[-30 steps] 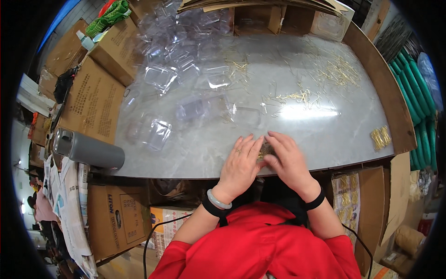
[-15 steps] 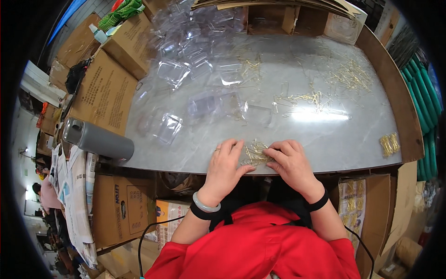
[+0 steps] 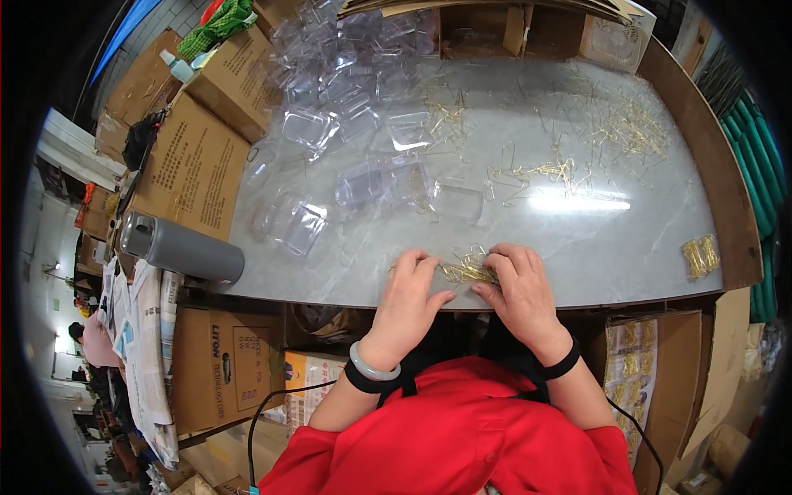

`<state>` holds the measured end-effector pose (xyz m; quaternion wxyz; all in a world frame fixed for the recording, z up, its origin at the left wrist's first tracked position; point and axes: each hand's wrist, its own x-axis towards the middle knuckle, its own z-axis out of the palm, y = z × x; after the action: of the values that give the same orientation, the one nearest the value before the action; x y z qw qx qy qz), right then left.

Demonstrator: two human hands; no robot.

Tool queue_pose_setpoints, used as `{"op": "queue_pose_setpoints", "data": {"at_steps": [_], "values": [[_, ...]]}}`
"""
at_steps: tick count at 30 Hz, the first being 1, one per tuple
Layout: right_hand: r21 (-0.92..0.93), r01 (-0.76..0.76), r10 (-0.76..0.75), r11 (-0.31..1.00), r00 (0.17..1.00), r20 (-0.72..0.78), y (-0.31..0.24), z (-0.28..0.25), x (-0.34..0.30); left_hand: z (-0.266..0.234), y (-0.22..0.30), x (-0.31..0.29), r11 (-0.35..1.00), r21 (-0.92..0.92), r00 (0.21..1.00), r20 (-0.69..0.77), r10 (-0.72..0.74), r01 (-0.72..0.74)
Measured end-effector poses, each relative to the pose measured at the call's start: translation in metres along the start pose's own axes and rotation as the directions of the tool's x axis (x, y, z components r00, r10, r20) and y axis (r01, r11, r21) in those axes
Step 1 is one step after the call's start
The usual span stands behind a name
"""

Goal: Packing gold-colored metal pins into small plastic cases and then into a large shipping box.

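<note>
A small heap of gold wire hooks (image 3: 467,269) lies at the table's near edge, between my two hands. My right hand (image 3: 525,290) curls its fingers and thumb around the right end of the heap. On the other side, my left hand (image 3: 410,299) is cupped at the heap's left end, thumb and fingers apart; its fingertips are near the wires, and whether they touch is hard to tell. More loose hooks (image 3: 551,171) are strewn farther back, with a bigger scatter (image 3: 631,128) at the far right. Two neat hook bundles (image 3: 700,257) lie near the right edge.
Clear plastic cases (image 3: 360,183) spread over the grey table (image 3: 396,243) and pile up at the far left. A grey bottle (image 3: 186,249) lies at the left edge. Cardboard walls (image 3: 711,157) border the table, and open boxes (image 3: 481,33) stand at the back.
The hooks between my hands are gathered more tightly and lie more crosswise. My right fingers have moved slightly outward around their right end. The whole view has shifted a little.
</note>
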<state>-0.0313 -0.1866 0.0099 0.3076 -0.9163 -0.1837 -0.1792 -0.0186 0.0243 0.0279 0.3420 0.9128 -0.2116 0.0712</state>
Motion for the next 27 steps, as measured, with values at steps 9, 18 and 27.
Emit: {"op": "queue_pose_setpoints", "data": {"at_steps": [9, 18, 27], "values": [[0.011, 0.108, -0.108, 0.994, 0.994, 0.007, 0.004, 0.002, 0.002, 0.019, 0.008, 0.006, 0.998, -0.025, 0.997, 0.044, -0.063, 0.064], [0.06, 0.101, -0.103, 0.993, 0.994, 0.029, 0.005, -0.003, 0.0, 0.012, 0.013, 0.005, 0.997, 0.011, 0.997, -0.013, 0.075, -0.075], [0.203, 0.111, -0.145, 0.973, 0.976, 0.164, 0.017, -0.012, 0.0, 0.03, -0.006, 0.009, 0.975, -0.046, 0.961, 0.165, 0.223, -0.218]]}}
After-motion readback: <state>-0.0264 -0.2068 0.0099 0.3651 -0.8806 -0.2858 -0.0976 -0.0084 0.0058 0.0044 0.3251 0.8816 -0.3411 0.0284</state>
